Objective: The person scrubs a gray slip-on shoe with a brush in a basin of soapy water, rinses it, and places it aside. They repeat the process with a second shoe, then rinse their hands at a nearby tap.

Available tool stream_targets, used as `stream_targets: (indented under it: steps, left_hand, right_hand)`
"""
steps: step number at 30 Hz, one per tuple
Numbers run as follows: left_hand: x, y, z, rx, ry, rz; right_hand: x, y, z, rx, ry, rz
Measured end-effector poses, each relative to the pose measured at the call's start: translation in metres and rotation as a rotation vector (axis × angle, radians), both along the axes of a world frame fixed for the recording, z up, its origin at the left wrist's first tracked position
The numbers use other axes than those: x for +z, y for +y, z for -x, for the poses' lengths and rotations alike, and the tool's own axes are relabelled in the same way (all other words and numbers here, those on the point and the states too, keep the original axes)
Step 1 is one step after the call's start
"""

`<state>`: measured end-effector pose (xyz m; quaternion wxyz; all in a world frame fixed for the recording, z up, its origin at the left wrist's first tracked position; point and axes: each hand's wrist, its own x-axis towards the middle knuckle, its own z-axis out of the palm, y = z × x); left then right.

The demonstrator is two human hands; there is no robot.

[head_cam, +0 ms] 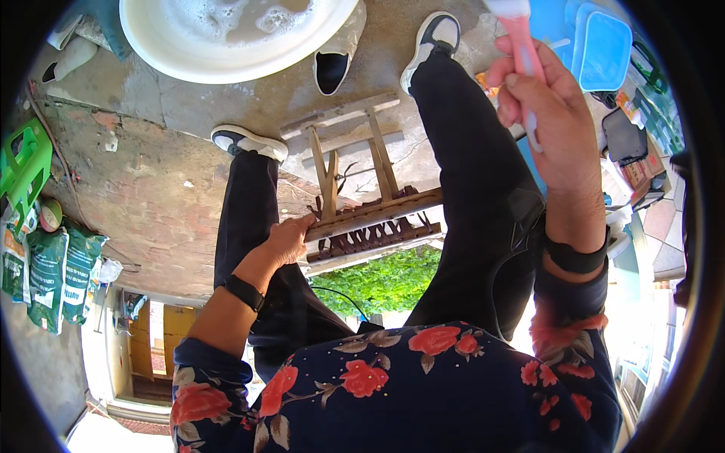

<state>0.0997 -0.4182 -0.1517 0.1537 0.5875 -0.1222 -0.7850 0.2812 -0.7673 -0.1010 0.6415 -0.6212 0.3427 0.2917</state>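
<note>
My left hand (288,240) grips the end of a rail on a small folding wooden stool (374,212). Dark straps are laced across the stool's top, and its crossed legs reach down to the concrete floor. Raised at the upper right, my right hand (558,113) is closed around the pink handle of a brush (524,42). The brush's white head runs out of the top of the picture. A large white basin (226,73) holds cloudy, sudsy water. Right beside it lies a pale shoe (342,51) with a dark opening.
Another pale shoe (76,59) lies left of the basin. A green plastic stool (25,164) and printed green bags (48,277) stand at the left. Blue plastic tubs (606,51) are at the upper right, near a dark tray (623,135). A hose (56,147) runs along the floor.
</note>
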Motion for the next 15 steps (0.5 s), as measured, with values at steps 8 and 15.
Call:
stream_targets:
  steps: [8,15]
  left_hand:
    - [-0.018,0.001,-0.037,-0.206,-0.040,-0.084]
    - [-0.023,-0.038,-0.041,-0.335,-0.370,-0.367]
  right_hand:
    - [0.022,-0.019,-0.004,-0.030,0.030,0.172]
    - [0.040,-0.029,-0.006,-0.059,-0.023,0.058]
